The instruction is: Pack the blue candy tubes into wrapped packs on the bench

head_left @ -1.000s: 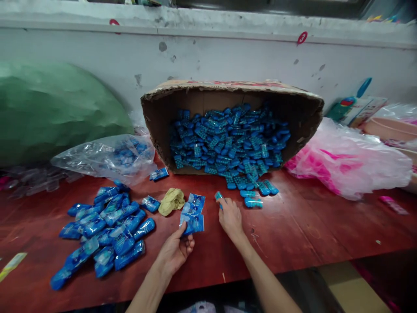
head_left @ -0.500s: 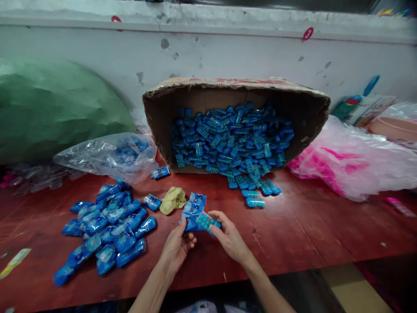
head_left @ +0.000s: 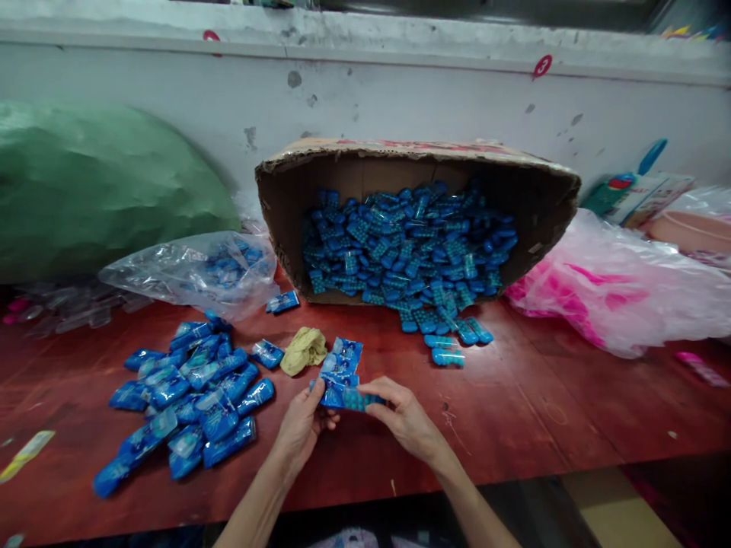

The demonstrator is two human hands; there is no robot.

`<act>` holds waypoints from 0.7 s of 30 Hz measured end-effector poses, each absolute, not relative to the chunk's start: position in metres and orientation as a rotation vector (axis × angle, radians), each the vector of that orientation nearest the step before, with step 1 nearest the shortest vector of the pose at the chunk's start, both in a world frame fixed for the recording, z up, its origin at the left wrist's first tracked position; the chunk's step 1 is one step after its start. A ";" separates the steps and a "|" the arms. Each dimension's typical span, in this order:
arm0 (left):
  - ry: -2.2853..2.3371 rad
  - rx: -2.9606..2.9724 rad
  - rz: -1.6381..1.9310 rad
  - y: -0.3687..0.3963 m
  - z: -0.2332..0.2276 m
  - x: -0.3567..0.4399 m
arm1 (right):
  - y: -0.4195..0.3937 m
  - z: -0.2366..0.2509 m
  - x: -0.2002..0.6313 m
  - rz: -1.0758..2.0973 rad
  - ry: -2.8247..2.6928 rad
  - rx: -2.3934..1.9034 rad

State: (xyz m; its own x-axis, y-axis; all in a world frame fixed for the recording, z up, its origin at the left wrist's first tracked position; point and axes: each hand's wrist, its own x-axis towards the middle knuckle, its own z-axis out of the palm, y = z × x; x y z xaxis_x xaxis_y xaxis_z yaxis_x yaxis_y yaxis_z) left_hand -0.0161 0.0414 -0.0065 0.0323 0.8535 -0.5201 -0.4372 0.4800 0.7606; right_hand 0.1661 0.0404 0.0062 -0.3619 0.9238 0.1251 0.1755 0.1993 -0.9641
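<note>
My left hand (head_left: 302, 426) pinches a flat blue plastic pouch (head_left: 331, 395) at its near end, just above the red table (head_left: 514, 411). My right hand (head_left: 406, 421) holds a small blue studded case (head_left: 361, 399) and has its left end against the pouch's mouth. More empty blue pouches (head_left: 343, 358) lie stacked right behind the held one. A cardboard box (head_left: 416, 160) lies tipped on its side at the back, spilling several blue cases (head_left: 451, 335) onto the table.
A heap of filled blue pouches (head_left: 188, 396) lies at the left. A yellow cloth (head_left: 304, 350) sits by the stack. A clear bag (head_left: 188, 274) and a green bundle (head_left: 97, 190) are at the back left, a pink bag (head_left: 605, 281) at the right.
My right hand picked a blue case off the table near the spill and brought it left to the pouch in my left hand. The case now meets the pouch's mouth.
</note>
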 end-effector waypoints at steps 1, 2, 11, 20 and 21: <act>1.149 0.435 1.044 0.042 -0.007 -0.017 | 0.041 0.005 0.167 1.222 -1.713 -1.025; 1.148 0.411 1.038 0.042 -0.007 -0.017 | 0.042 0.005 0.167 1.214 -1.721 -1.015; 1.192 0.490 1.062 0.041 -0.015 -0.016 | 0.045 -0.001 0.168 1.082 -1.829 -1.034; 1.259 0.613 1.059 0.045 -0.017 -0.019 | 0.034 -0.026 0.144 1.562 -1.049 -1.222; 1.217 0.540 1.041 0.044 -0.015 -0.018 | 0.033 -0.028 0.142 1.496 -1.053 -1.246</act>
State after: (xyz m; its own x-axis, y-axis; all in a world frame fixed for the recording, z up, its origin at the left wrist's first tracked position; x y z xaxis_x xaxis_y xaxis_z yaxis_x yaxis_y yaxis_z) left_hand -0.0176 0.0438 -0.0151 -0.0045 0.8688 -0.4951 -0.3541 0.4617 0.8133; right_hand 0.1415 0.0326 -0.0279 -0.0928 0.9693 -0.2277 -0.1131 -0.2374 -0.9648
